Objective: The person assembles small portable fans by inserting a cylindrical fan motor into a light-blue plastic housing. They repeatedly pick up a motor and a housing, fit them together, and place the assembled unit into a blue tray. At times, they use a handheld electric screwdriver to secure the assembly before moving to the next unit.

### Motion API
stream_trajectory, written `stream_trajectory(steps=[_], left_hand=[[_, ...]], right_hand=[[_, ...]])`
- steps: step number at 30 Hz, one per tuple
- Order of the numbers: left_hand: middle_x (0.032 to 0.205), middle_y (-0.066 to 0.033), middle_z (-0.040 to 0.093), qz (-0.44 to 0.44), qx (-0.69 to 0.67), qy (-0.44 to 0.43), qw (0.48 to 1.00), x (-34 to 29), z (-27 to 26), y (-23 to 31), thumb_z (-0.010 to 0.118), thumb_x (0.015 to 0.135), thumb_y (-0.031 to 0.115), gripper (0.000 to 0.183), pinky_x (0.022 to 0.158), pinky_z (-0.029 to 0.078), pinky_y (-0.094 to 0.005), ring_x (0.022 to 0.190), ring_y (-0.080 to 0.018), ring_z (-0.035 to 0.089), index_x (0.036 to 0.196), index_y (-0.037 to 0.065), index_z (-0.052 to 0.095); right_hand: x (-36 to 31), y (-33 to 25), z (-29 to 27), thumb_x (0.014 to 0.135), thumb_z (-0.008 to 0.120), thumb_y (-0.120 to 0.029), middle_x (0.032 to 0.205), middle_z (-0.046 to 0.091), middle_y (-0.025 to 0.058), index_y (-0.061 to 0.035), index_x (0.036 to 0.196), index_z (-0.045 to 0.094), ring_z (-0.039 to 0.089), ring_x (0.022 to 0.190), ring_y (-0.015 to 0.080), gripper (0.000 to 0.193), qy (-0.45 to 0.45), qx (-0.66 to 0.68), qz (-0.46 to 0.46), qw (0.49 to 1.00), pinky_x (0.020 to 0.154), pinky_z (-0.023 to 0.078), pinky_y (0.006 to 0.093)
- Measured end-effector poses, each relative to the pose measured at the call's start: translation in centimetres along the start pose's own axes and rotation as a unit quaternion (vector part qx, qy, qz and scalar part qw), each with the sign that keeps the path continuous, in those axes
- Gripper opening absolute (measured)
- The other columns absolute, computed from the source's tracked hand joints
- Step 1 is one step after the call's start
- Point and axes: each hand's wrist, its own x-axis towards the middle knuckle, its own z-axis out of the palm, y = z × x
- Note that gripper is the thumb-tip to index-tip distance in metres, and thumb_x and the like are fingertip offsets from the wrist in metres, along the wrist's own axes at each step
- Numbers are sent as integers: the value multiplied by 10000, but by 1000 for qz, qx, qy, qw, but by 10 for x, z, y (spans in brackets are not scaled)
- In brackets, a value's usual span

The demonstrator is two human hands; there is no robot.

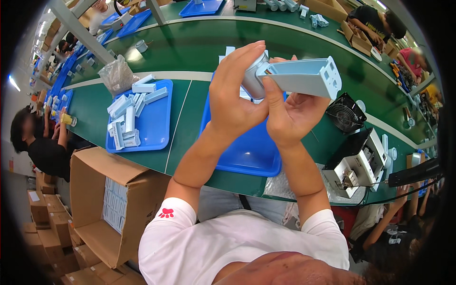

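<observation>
Raised over the bench, a light-blue plastic housing (304, 78) has a long open trough with cut-outs in its end wall. A rounded grey-blue cylinder (255, 78) sits at its left end; whether the two are joined I cannot tell. My left hand (235, 97) wraps round the cylinder, fingers pointing up and away. My right hand (294, 111) supports the trough from below, its thumb pressed near the cylinder. Beneath both hands lies a blue tray (247, 159), with a few pale parts partly hidden behind my left hand.
To the left, another blue tray (164, 128) carries several light-blue plastic pieces (126, 114), beside a clear plastic bag (116, 76). An open carton (95, 166) stands below the bench edge. On the right are a black fan (346, 114) and a white-and-black machine (356, 164). Co-workers sit around.
</observation>
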Motion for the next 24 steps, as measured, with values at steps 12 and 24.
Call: stream_trajectory(steps=[12,24], left_hand=[[1415,-142,519,-300,-71,-157,938,-66,-65,-16,879,721,36,898,1041,506,-393,1291,-270,553,1484,41,405],[1267,-137,637,-336,180,-33,924,-181,-157,-12,799,809,107,583,966,502,-398,1183,-290,629,1340,69,560]], right_hand=[[-10,36,6,840,781,-85,1217,670,179,1,1246,525,693,1047,225,488,-270,40,338,900,895,548,350],[-89,115,17,861,761,-45,1233,633,195,18,1371,433,692,1052,257,610,-376,-2,421,826,879,565,345]])
